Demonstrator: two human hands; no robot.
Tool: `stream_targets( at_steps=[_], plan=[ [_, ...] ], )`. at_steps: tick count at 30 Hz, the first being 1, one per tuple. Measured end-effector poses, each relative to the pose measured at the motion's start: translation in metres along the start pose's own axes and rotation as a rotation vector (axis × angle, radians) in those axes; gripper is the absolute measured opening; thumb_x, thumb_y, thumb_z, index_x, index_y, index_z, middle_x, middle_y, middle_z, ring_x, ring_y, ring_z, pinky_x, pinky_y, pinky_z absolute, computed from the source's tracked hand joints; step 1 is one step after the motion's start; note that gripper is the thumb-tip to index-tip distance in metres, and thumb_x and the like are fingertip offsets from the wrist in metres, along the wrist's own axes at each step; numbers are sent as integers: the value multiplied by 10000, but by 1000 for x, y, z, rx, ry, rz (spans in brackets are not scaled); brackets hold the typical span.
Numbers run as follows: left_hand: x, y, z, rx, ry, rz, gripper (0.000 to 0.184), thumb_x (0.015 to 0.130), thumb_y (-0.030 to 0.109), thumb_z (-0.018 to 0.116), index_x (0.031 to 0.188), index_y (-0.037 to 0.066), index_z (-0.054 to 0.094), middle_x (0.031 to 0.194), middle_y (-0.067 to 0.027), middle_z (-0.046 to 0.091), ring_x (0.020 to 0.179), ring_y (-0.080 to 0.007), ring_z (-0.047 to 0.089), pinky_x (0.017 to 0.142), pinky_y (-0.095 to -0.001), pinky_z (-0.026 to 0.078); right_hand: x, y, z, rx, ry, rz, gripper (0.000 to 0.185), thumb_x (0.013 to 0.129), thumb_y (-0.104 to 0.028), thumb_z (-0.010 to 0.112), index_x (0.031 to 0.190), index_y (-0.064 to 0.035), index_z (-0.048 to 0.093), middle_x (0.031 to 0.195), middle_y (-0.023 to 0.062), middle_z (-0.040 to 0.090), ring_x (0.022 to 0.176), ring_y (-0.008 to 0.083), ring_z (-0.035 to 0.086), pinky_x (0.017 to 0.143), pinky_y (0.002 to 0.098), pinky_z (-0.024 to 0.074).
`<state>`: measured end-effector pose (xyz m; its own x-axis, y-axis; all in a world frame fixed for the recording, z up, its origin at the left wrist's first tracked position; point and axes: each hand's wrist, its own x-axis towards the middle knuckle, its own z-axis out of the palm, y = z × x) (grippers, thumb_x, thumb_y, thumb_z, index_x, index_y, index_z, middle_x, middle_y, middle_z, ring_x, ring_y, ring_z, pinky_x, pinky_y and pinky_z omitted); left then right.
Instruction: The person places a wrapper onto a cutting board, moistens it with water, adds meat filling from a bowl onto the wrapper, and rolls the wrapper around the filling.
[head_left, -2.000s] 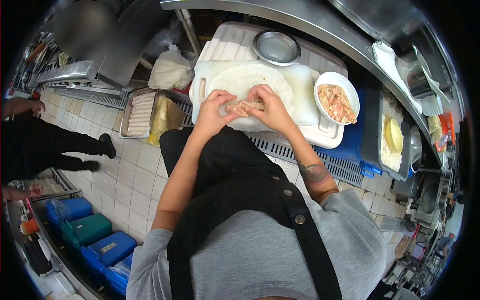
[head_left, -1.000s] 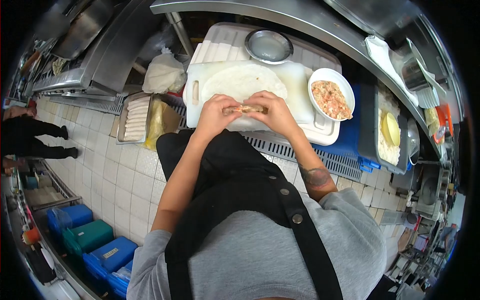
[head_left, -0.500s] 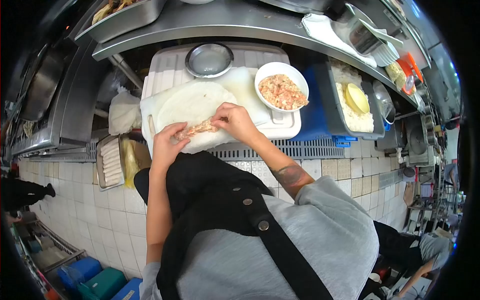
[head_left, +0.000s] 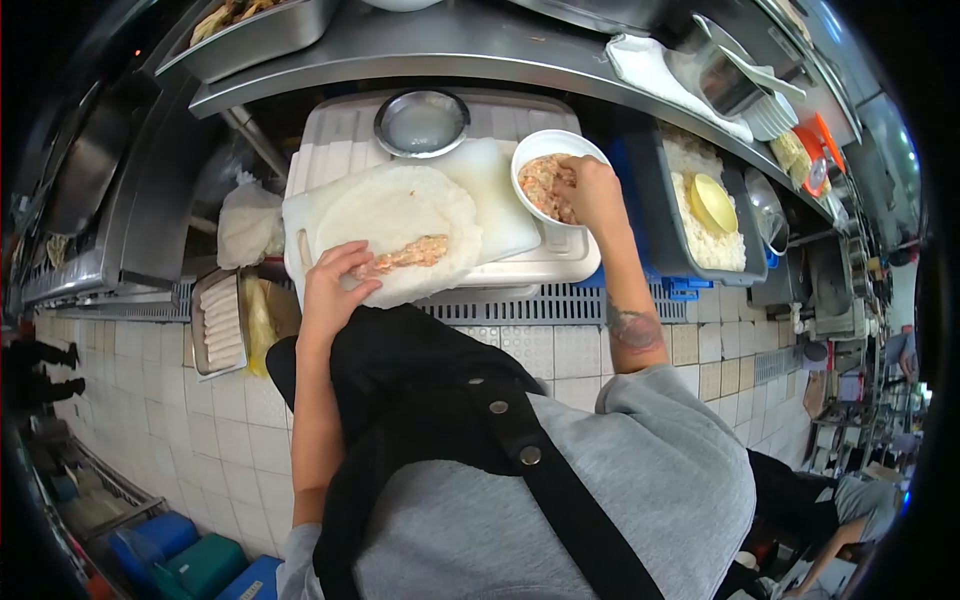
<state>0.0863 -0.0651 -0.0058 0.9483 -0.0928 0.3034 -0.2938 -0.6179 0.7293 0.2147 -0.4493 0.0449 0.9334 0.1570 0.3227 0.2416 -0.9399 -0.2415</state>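
A strip of pinkish minced filling [head_left: 415, 252] lies across the near part of a round white wrapper sheet [head_left: 400, 210] on a white cutting board [head_left: 510, 215]. At the strip's left end is my left hand [head_left: 336, 290], its thumb and fingers apart around the filling and touching it. My right hand [head_left: 592, 195] reaches into the white bowl [head_left: 521, 185] of minced filling at the board's right, and its fingertips are hidden in the mixture. Behind the board stands a metal bowl [head_left: 421, 122] of cloudy liquid.
A tray of white rolls [head_left: 222, 325] stands low at the left, below a plastic bag [head_left: 249, 222]. At the right is a grey bin [head_left: 685, 235] with a yellow bowl [head_left: 712, 204]. A steel shelf [head_left: 450, 68] spans the far side. A person [head_left: 860, 510] is at lower right.
The view has swung, so the board appears further left. My right hand has left the filling strip and moved right into the white bowl. My left hand remains at the strip's left end.
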Motion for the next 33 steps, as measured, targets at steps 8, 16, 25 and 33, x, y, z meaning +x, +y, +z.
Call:
stream_targets(
  at_steps=[8, 16, 25, 33],
  plan=[
    [-6, 7, 5, 35, 23, -29, 473, 661, 78, 846, 1099, -18, 697, 1196, -154, 679, 1135, -323, 622, 983, -385, 496, -2, -2, -14, 31, -53, 94, 204, 740, -92, 732, 932, -27, 758, 866, 238, 701, 814, 391, 701, 771, 445, 572],
    [0, 26, 22, 124, 46, 59, 462, 662, 71, 829, 1095, -12, 690, 1130, -158, 686, 1064, -345, 620, 961, -405, 479, -16, -85, -25, 545, -106, -68, 139, 850, -100, 681, 936, -7, 737, 868, 164, 729, 776, 229, 725, 721, 307, 564],
    [8, 33, 35, 184, 21, 60, 464, 659, 105, 835, 1082, -8, 683, 1069, -153, 698, 1003, -346, 624, 942, -420, 459, -44, -130, 63, 632, -231, -402, 114, 766, -52, 745, 877, -28, 753, 880, 110, 715, 851, 303, 662, 776, 384, 530],
    [29, 35, 64, 150, 2, 56, 344, 673, 88, 819, 997, 23, 721, 972, -143, 713, 951, -338, 652, 878, -416, 495, -37, -121, 59, 784, -363, -247, 238, 716, -47, 775, 948, -44, 723, 959, 114, 654, 873, 296, 652, 783, 385, 524]
  ],
)
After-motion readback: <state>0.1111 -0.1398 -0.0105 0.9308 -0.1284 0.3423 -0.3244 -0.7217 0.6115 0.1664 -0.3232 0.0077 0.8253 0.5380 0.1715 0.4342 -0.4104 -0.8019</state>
